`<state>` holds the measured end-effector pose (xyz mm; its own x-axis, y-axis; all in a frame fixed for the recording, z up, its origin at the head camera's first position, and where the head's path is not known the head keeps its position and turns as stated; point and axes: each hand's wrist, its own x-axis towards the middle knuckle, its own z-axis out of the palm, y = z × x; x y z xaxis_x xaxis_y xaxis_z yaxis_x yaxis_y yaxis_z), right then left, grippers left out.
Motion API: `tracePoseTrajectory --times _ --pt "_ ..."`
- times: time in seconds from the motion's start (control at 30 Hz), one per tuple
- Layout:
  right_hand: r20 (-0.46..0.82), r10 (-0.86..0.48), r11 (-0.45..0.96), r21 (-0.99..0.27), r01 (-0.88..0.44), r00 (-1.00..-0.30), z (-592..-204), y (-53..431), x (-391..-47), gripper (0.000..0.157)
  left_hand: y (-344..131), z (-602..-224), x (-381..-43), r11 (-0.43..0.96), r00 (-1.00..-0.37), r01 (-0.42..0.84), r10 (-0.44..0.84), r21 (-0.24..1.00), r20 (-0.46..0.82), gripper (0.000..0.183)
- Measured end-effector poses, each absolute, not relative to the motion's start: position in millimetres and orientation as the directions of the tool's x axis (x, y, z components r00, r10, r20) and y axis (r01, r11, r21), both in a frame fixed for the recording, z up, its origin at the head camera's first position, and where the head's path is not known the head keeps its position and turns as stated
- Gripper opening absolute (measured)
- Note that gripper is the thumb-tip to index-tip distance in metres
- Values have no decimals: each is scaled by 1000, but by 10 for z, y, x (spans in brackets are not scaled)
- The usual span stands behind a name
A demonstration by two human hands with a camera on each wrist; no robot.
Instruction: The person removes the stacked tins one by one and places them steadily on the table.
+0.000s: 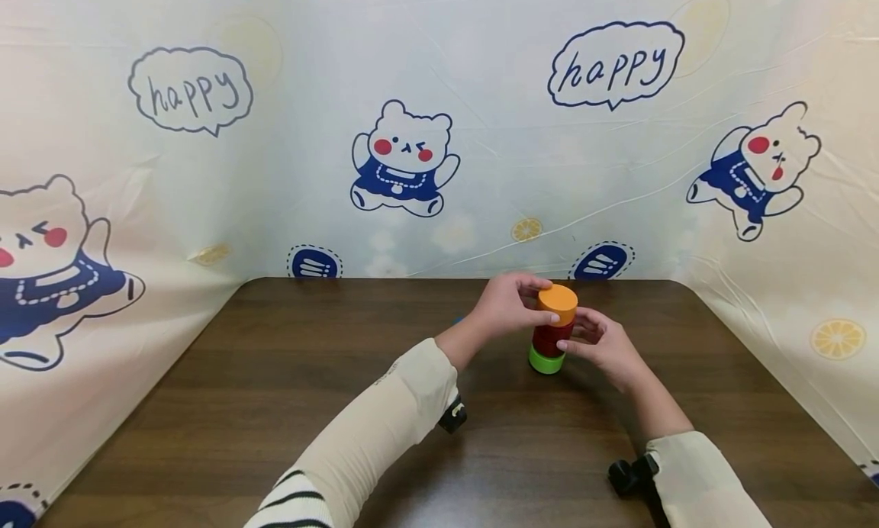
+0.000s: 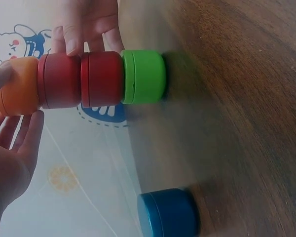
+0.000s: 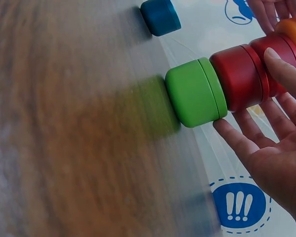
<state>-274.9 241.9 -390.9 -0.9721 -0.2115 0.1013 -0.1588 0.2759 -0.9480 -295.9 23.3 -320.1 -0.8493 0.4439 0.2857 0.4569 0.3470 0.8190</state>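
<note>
Four-high is avoided in words here: a column of small round lidded jars stands upright on the table. The green jar (image 3: 195, 94) is its base, with a red jar (image 2: 102, 79) and another red jar (image 2: 60, 80) above, and an orange jar (image 1: 558, 305) on top. My left hand (image 1: 510, 303) holds the orange jar between thumb and fingers. From the other side my right hand (image 1: 607, 351) grips the red part of the column, its thumb on the upper red jar in the right wrist view and a fingertip by the green jar's edge.
A blue jar (image 2: 170, 213) stands apart on the brown wooden table (image 1: 275, 375), mostly hidden behind my left wrist in the head view. A printed cloth (image 1: 439, 70) with bears hangs behind the table and along its sides.
</note>
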Motion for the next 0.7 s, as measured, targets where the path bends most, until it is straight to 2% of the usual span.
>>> tracePoseTrajectory --times 0.7 --pt "108 -206 288 -943 -166 -973 -3956 2421 -2780 68 -30 -3258 -2939 294 -839 471 441 832 319 46"
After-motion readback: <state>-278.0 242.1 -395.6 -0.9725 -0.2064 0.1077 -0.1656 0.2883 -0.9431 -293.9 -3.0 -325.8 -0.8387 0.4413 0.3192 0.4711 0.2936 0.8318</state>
